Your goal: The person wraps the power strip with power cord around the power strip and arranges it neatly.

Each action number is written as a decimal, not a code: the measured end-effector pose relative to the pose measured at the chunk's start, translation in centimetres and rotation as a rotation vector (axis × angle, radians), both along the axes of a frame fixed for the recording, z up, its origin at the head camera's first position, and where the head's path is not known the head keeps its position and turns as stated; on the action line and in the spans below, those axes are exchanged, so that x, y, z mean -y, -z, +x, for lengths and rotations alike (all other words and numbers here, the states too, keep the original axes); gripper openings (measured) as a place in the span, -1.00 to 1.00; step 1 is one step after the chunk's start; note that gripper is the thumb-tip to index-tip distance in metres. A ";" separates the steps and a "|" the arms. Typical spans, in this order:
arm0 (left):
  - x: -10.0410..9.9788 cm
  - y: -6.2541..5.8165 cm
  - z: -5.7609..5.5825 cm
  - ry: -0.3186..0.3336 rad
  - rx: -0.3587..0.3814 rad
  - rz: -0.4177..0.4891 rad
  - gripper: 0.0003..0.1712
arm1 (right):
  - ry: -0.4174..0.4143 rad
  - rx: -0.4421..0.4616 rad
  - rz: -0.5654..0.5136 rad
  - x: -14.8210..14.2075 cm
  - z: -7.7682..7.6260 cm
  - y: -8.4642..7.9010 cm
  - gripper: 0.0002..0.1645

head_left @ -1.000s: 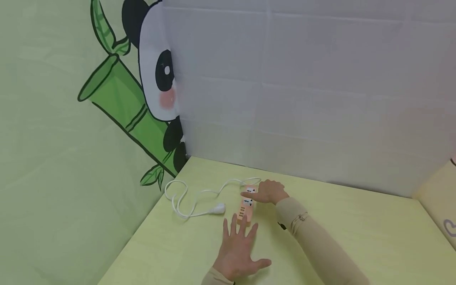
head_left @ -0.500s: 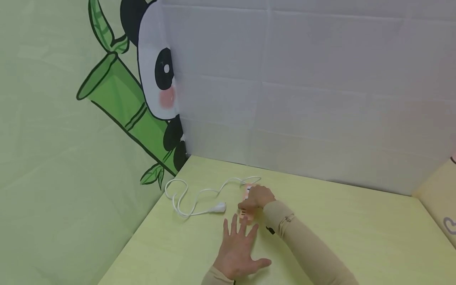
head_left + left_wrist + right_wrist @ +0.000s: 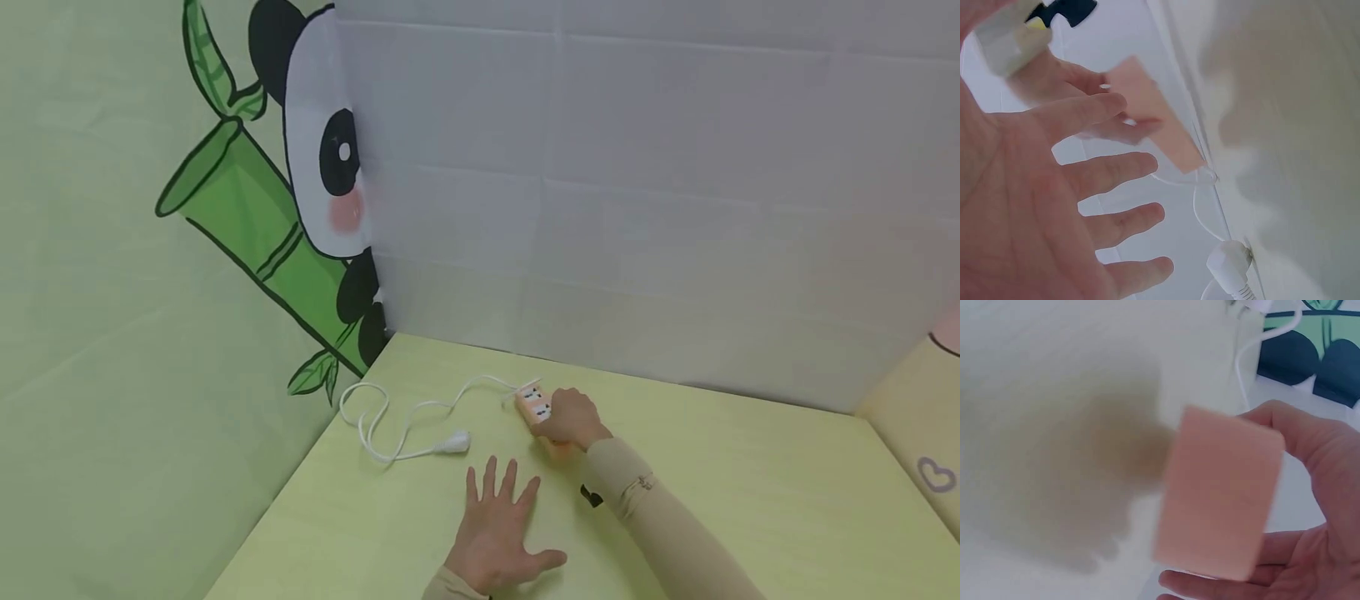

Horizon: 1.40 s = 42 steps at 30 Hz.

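Two large walls stand around our grip: a pale grey one (image 3: pixel 675 208) beyond it and a green one (image 3: pixel 90 333) off to its left, where we see a drawn bamboo stalk (image 3: pixel 240 208) and part of a panda (image 3: pixel 322 150). Beneath the grip spreads a yellow tabletop (image 3: pixel 750 467). Our right sleeve (image 3: pixel 675 525), beige, runs from the grip toward us. Nearer to us than the grip, and to its left, our left hand (image 3: pixel 495 533) is spread, fingers straight and apart, holding nothing. The grip itself is our right hand (image 3: pixel 573 418), which holds the peach power strip (image 3: pixel 528 402) between the thumb on one side and the fingers on the other. The strip runs slantwise through the grip: its socket end reaches out beyond and left of the hand, its other end comes out on our side, raised off the table. Whether the socket end touches the table, we cannot tell. Left of the grip, a white cord (image 3: pixel 427 407) winds in loose curves to a white plug (image 3: pixel 452 443), lying well apart from our right fingers.
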<state>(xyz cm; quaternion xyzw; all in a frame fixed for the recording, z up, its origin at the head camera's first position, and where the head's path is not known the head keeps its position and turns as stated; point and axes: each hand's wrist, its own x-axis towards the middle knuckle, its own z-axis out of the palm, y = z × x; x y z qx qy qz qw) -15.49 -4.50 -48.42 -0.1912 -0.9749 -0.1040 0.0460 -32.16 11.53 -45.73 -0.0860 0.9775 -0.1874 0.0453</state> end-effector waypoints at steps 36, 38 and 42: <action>-0.2 0.7 -0.1 0.030 0.034 0.060 0.11 | 0.197 -0.125 -0.381 -12.9 14.3 -6.9 -0.18; -0.3 0.8 -0.1 0.033 0.029 0.069 0.11 | 0.211 -0.113 -0.390 -13.2 14.6 -6.6 -0.17; -0.3 0.7 -0.2 0.035 0.014 0.069 0.12 | 0.252 -0.105 -0.425 -13.6 15.1 -6.0 -0.16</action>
